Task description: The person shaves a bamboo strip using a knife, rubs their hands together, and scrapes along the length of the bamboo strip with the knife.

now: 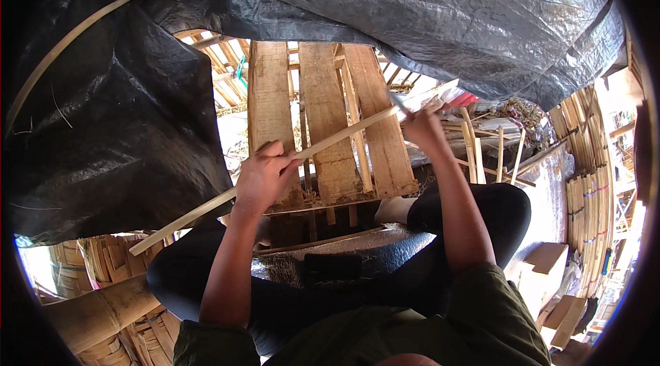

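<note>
A long pale bamboo strip [344, 134] slants across in front of me, from the lower left up to the far right. My left hand [261, 172] is closed around it near its middle. At the strip's far part my right hand [425, 129] is closed on a knife, of which a short grey blade [397, 101] shows against the strip. The fingers cover the knife's handle. Beneath the strip stands a low bench of wooden planks [328, 118] with gaps between them.
Black plastic sheeting [110, 132] hangs at the left and across the top. Thin upright sticks [500, 153] stand right of the bench. Bundled bamboo strips [588, 222] line the right side. A thick bamboo pole [103, 314] lies at lower left. My bent legs flank the bench's near end.
</note>
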Action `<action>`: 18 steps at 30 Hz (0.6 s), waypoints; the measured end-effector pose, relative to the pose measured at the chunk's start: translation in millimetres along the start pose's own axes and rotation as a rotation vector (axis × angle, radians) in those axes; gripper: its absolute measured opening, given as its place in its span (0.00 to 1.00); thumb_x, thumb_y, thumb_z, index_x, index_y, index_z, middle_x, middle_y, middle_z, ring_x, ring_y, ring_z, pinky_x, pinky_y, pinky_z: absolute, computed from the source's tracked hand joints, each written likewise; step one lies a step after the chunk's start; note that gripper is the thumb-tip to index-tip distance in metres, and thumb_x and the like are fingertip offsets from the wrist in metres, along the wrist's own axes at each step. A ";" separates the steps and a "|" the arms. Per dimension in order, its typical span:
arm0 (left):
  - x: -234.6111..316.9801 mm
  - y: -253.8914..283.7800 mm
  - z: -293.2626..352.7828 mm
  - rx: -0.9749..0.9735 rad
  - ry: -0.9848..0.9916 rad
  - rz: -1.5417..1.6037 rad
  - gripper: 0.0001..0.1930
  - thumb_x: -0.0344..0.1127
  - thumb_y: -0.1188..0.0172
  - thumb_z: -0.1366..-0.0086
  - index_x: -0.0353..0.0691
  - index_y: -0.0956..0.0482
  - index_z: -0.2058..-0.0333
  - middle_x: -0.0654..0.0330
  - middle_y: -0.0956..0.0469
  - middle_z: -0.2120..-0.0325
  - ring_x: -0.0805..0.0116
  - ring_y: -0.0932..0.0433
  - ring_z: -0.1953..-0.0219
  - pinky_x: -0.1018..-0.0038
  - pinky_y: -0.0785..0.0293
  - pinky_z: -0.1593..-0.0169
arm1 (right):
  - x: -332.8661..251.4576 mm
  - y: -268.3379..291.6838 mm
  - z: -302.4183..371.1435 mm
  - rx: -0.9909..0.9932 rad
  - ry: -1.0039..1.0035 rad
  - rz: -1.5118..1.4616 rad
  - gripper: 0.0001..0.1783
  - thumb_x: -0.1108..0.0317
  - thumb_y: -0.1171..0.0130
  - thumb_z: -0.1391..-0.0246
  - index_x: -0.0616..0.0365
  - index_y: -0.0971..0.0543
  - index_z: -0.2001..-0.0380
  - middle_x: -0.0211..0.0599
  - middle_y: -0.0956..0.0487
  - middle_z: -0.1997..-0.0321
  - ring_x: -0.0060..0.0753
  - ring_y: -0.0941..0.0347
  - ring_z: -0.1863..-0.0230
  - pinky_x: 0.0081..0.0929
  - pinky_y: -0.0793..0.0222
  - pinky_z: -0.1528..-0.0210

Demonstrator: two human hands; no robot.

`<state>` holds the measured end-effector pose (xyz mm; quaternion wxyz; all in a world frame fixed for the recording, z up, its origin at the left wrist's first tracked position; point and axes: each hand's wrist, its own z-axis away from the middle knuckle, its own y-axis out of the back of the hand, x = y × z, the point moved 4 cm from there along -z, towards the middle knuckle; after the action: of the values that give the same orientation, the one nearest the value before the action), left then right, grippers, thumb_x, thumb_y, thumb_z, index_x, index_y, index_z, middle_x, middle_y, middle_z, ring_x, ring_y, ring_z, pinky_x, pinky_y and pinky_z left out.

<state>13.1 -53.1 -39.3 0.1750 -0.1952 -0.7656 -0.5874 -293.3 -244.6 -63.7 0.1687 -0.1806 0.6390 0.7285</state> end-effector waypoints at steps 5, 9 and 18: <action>-3.1 0.1 -0.7 -0.021 0.026 0.002 0.14 0.42 0.31 0.35 0.39 0.12 0.57 0.53 0.30 0.73 0.54 0.24 0.70 0.60 0.29 0.66 | 7.1 6.4 0.4 0.199 0.002 0.171 0.27 0.55 0.48 0.31 0.69 0.16 0.72 0.64 0.17 0.72 0.64 0.16 0.67 0.53 0.21 0.64; -4.2 0.7 -2.2 -0.033 0.013 0.000 0.15 0.42 0.32 0.34 0.38 0.12 0.56 0.52 0.30 0.73 0.54 0.24 0.70 0.60 0.29 0.66 | 3.7 -16.1 -2.4 -0.237 0.195 0.087 0.20 0.61 0.47 0.33 0.69 0.16 0.66 0.61 0.17 0.71 0.58 0.16 0.69 0.49 0.20 0.70; -1.3 0.7 -0.1 -0.032 0.021 0.001 0.14 0.41 0.33 0.34 0.36 0.13 0.57 0.52 0.31 0.73 0.54 0.24 0.69 0.60 0.28 0.65 | 10.8 -4.8 -8.5 0.130 0.126 0.125 0.29 0.54 0.52 0.30 0.72 0.17 0.70 0.68 0.18 0.70 0.71 0.18 0.65 0.56 0.21 0.58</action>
<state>14.6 -53.1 -39.3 0.1802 -0.1922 -0.7542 -0.6015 -300.1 -252.3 -74.0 0.0935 -0.1745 0.7044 0.6817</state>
